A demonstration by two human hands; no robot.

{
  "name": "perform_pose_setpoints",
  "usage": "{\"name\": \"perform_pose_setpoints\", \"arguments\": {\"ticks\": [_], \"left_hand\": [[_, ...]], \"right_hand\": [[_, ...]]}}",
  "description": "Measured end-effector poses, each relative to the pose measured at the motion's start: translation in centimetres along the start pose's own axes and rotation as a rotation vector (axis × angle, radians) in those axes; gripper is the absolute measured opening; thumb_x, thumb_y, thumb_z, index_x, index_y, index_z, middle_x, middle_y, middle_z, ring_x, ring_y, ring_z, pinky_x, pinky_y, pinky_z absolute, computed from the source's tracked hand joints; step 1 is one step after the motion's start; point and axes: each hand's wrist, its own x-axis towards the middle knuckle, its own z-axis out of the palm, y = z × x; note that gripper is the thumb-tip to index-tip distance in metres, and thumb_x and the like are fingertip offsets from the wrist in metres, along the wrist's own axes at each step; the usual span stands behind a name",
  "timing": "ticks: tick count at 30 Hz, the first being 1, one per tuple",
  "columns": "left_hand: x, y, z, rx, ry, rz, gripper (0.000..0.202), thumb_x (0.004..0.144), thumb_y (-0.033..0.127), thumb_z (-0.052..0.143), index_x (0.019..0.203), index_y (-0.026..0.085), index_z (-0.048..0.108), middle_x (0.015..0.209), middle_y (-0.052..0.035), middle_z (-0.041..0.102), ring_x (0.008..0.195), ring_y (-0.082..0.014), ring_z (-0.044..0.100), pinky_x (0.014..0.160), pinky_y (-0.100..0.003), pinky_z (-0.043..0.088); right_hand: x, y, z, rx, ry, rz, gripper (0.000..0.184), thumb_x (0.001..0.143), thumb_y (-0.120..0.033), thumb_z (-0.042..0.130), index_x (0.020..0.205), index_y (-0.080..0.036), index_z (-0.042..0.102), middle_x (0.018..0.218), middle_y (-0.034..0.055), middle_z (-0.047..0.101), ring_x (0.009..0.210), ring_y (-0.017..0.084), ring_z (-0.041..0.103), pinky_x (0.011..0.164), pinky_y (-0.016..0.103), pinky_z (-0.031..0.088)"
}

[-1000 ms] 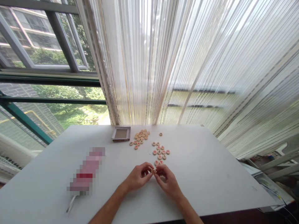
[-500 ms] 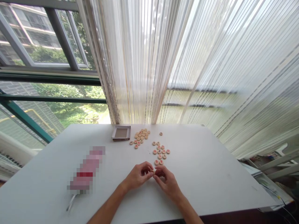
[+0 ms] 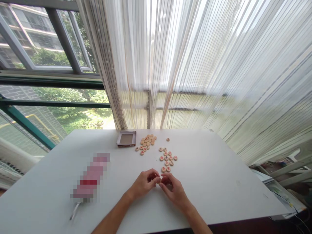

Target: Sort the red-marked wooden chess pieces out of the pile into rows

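Note:
My left hand [image 3: 145,183] and my right hand [image 3: 173,187] meet over the near middle of the table. Between their fingertips is pinched a Chinese chess piece [image 3: 160,181], mostly covered by the fingers. Just beyond my hands, several wooden Chinese chess pieces [image 3: 166,163] with red or dark characters lie face up in short rows. Farther left sits a cluster of pieces [image 3: 147,140], many showing blank tops, with a few character-side-up ones [image 3: 142,152] at its near edge. One lone piece [image 3: 168,139] lies apart near the back.
A shallow open box [image 3: 126,138] stands at the table's back left. A blurred pink object [image 3: 91,177] with a pale strip lies on the left of the white table [image 3: 219,185]. Sheer striped curtains [image 3: 151,65] hang behind the far edge, beside an open window.
Both hands stay in nearly the same place, with small finger shifts around the piece. The curtain has swayed; the pieces on the table look unmoved.

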Motion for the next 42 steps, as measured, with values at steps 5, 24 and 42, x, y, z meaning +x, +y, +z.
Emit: {"name": "perform_pose_setpoints", "arguments": {"ticks": [5, 24, 42], "left_hand": [[0.1, -0.3, 0.0, -0.011, 0.004, 0.006, 0.031, 0.091, 0.045, 0.052, 0.094, 0.016, 0.063, 0.078, -0.0042, 0.068, 0.063, -0.0138, 0.060, 0.062, -0.025, 0.048], [0.0, -0.2, 0.1, 0.095, -0.007, 0.059, 0.031, 0.086, 0.032, 0.060, 0.113, 0.018, 0.060, 0.087, -0.0041, 0.071, 0.065, -0.0118, 0.056, 0.061, -0.023, 0.043], [-0.1, -0.1, 0.3, 0.141, -0.009, 0.030, 0.031, 0.083, 0.041, 0.063, 0.104, 0.018, 0.064, 0.077, -0.0024, 0.071, 0.061, -0.0120, 0.054, 0.059, -0.023, 0.043]], "right_hand": [[0.1, 0.1, 0.0, 0.009, 0.011, -0.003, 0.022, 0.091, -0.032, 0.058, 0.111, -0.025, 0.053, 0.086, 0.0021, 0.065, 0.079, 0.017, 0.066, 0.077, 0.030, 0.055], [0.4, -0.8, -0.1, 0.025, 0.076, -0.003, 0.015, 0.092, -0.034, 0.055, 0.099, -0.022, 0.059, 0.093, 0.0061, 0.066, 0.087, 0.020, 0.066, 0.081, 0.032, 0.054], [0.4, -0.6, -0.2, -0.063, 0.081, 0.045, 0.017, 0.088, -0.037, 0.061, 0.092, -0.021, 0.058, 0.081, 0.0032, 0.065, 0.072, 0.017, 0.063, 0.068, 0.028, 0.053]]}}
